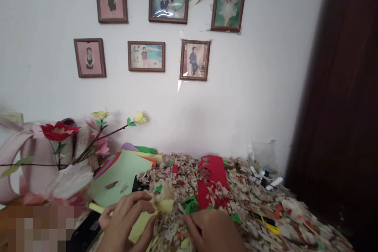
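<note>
fingers of the left hand (125,220) curl narrowly around a pale yellow paper flower (164,201) at lower middle of the frame, a yellow-green paper sheet (138,226) beneath them. the right hand (211,231) sits at bottom centre, fingers together; whether it holds anything i cannot tell. it lies just beside a green paper cutout (190,204) on a heap of paper scraps (260,208), below a red cutout sheet (211,181).

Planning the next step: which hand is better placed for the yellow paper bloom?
Left hand, probably: its fingers hold the yellow paper bloom. The right hand lies apart, on paper scraps near a green cutout.
</note>
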`<state>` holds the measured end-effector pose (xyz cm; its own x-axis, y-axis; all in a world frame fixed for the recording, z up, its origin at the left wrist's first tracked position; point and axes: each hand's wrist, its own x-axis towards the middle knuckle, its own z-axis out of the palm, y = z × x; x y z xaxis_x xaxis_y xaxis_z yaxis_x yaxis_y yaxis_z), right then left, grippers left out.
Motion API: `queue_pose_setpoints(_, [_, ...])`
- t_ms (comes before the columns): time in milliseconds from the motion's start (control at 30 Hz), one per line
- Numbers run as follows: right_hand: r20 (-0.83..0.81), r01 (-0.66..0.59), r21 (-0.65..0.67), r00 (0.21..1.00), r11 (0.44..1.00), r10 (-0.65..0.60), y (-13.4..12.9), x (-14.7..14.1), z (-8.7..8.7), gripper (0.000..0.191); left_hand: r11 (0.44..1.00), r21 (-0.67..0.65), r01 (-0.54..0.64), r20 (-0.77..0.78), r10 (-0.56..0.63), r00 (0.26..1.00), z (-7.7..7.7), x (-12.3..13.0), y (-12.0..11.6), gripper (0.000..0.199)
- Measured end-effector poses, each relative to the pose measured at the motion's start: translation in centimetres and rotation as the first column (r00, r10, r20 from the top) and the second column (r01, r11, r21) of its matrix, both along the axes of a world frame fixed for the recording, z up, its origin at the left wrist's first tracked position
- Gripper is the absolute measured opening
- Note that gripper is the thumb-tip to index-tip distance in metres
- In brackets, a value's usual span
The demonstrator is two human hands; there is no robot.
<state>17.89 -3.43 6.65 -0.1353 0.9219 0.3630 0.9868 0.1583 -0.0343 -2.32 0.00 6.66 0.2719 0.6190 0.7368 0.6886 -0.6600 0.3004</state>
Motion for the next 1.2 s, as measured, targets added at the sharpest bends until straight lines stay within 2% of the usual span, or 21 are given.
queue_pose_setpoints(67, [-0.024,0.041,0.043,0.999,0.998,-0.040,-0.1,0.2,0.3,0.045,0.991,0.122,-0.053,0.023,0.051,0.998,-0.2,-0.1,0.1,0.012])
queue_pose_setpoints(133, [-0.032,0.044,0.084,0.999,0.995,-0.041,0.0,0.4,0.4,0.043,0.983,0.180,-0.049,0.019,0.046,0.999,-0.3,-0.2,0.2,0.020])
queue_pose_setpoints(333, [0.052,-0.049,0.192,0.998,0.980,0.040,0.3,0.6,-0.6,0.033,0.991,0.126,-0.047,-0.020,0.050,0.999,-0.1,-0.4,0.3,0.033])
queue_pose_setpoints(567, [0.053,-0.169,0.285,0.986,0.944,0.161,0.0,0.3,-1.0,0.024,0.978,0.188,-0.085,-0.185,0.120,0.975,-1.5,-0.3,1.0,0.049])
queue_pose_setpoints(700, [0.071,-0.229,0.443,0.973,0.867,0.221,0.3,0.0,-1.0,0.019,0.988,0.130,-0.079,-0.150,0.099,0.984,-2.3,0.8,0.6,0.047])
queue_pose_setpoints(767, [0.065,-0.225,0.543,0.972,0.809,0.227,0.5,0.0,-0.9,0.020,0.988,0.140,-0.065,-0.160,0.088,0.983,-2.7,1.3,0.3,0.049])
queue_pose_setpoints(800, [0.062,-0.224,0.560,0.972,0.798,0.228,0.5,-0.1,-0.9,0.020,0.986,0.153,-0.062,-0.169,0.088,0.982,-2.9,1.5,0.3,0.049])
queue_pose_setpoints(900, [0.064,-0.243,0.514,0.967,0.823,0.245,0.5,0.0,-0.7,0.019,0.984,0.172,-0.057,-0.183,0.088,0.979,-3.0,1.4,0.1,0.043])
queue_pose_setpoints(1000, [0.036,-0.178,0.504,0.982,0.845,0.185,0.3,0.0,-0.4,0.022,0.981,0.187,-0.048,-0.191,0.084,0.978,-2.3,0.5,0.2,0.037])
queue_pose_setpoints(1100, [0.020,-0.117,0.551,0.992,0.826,0.127,0.2,0.1,-0.3,0.024,0.964,0.254,-0.080,-0.205,0.134,0.970,-1.3,-0.4,0.4,0.042])
queue_pose_setpoints(1200, [0.018,-0.118,0.507,0.992,0.854,0.126,0.2,0.3,-0.4,0.025,0.959,0.252,-0.130,-0.180,0.179,0.967,-1.0,-0.6,0.5,0.044])
